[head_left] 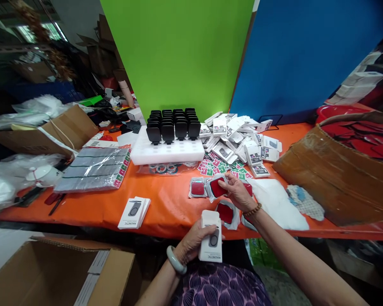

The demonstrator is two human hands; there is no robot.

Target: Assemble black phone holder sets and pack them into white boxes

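Note:
My left hand [191, 242] grips a small white retail box [211, 238] printed with a phone-holder picture, held upright above my lap with its top flap open. My right hand [238, 191] reaches over the orange table [166, 204] and pinches a red pad in a clear bag [217, 187]. More bagged red pads lie around it, one to the left [197, 188] and one nearer me [226, 212]. Two closed white boxes [134, 212] rest near the table's front edge.
A white foam tray [167, 151] carries rows of black holders [174, 123]. A heap of white boxes [239, 138] and green and pink packets [221, 168] lie behind my right hand. Cardboard boxes stand at lower left [51, 272], far left [47, 134] and right [338, 174].

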